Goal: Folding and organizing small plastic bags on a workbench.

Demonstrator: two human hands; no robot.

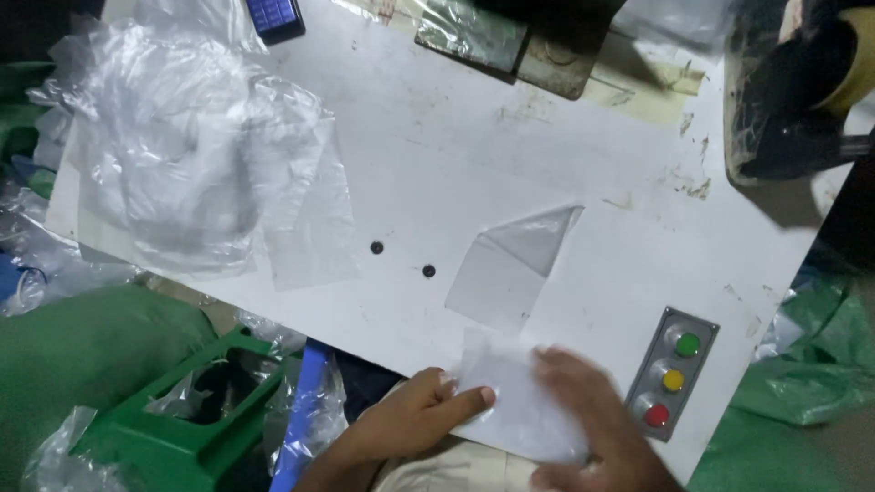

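Note:
At the near edge of the white table (pixel 547 155), my left hand (pixel 410 421) pinches the left side of a clear plastic bag (pixel 519 401) between thumb and fingers. My right hand (pixel 592 428), blurred, lies flat on the bag's right part, fingers spread over it. Just beyond lies a second clear plastic bag (pixel 510 269) with one corner folded over, flat on the table and untouched.
A heap of clear plastic bags (pixel 191 146) covers the table's left part. A grey panel with green, yellow and red buttons (pixel 673 374) sits by my right hand. Two small black holes (pixel 402 259) mark the table's middle. A green plastic stool (pixel 182 419) and green sacks lie below.

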